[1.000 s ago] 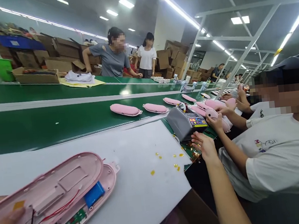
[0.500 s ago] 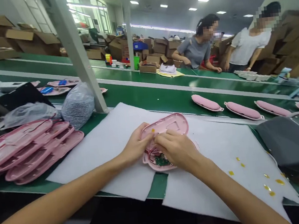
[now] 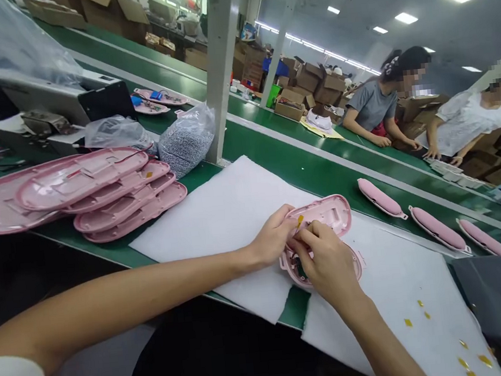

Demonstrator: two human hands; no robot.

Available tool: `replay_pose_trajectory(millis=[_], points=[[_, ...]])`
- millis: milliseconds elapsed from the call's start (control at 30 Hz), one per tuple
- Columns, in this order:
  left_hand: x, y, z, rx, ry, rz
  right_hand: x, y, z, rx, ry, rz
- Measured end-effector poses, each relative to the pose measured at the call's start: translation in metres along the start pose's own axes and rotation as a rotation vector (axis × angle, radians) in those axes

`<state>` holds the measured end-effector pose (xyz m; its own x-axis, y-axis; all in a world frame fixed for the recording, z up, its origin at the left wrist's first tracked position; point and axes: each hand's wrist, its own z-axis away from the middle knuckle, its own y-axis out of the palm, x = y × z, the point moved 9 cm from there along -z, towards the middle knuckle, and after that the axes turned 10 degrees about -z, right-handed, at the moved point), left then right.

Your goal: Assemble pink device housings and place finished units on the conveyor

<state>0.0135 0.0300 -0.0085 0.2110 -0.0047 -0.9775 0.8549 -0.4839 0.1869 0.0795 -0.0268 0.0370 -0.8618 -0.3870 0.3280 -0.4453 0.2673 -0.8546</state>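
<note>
- Left hand (image 3: 275,240) clamps the pink shell (image 3: 329,211) by its left rim, fingers curled tight.
- Right hand (image 3: 328,263) covers the shell's near end, fingertips pinched together on a yellow tab (image 3: 299,221).
- The shell lies at the white sheet's (image 3: 230,213) near edge.
- Spare shells (image 3: 113,192) are stacked beyond the sheet's left edge.

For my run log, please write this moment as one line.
left hand: holds pink casing | right hand: fingertips at yellow piece | under: white foam sheet

Glossy pink plastic shell (image 3: 324,213), seemingly foam sheet (image 3: 226,214).
</note>
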Motion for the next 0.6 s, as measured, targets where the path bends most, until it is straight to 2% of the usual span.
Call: replay_pose_trajectory(millis=[100, 167, 300, 367, 467, 533, 600], points=[[-0.001, 0.001, 0.002, 0.025, 0.023, 0.023, 0.002, -0.005, 0.001, -0.090, -0.003, 0.171], [-0.002, 0.001, 0.002, 0.033, 0.031, 0.019, -0.007, -0.012, 0.001, -0.140, 0.104, 0.174], [-0.003, 0.000, 0.002, 0.045, 0.024, 0.026, -0.049, -0.019, 0.013, -0.197, 0.498, -0.063], [0.000, 0.005, 0.003, 0.103, 0.002, -0.042, -0.064, -0.015, 0.021, -0.183, 0.581, -0.238], [0.000, 0.004, 0.002, 0.134, 0.010, -0.252, -0.069, -0.024, 0.031, -0.213, 0.519, -0.420], [-0.009, -0.001, 0.001, 0.099, 0.087, -0.444, -0.067, -0.049, 0.046, -0.324, 0.430, -0.434], [-0.022, 0.003, 0.004, 0.159, 0.180, -0.657, -0.063, -0.087, 0.075, -0.521, 0.350, -0.377]])
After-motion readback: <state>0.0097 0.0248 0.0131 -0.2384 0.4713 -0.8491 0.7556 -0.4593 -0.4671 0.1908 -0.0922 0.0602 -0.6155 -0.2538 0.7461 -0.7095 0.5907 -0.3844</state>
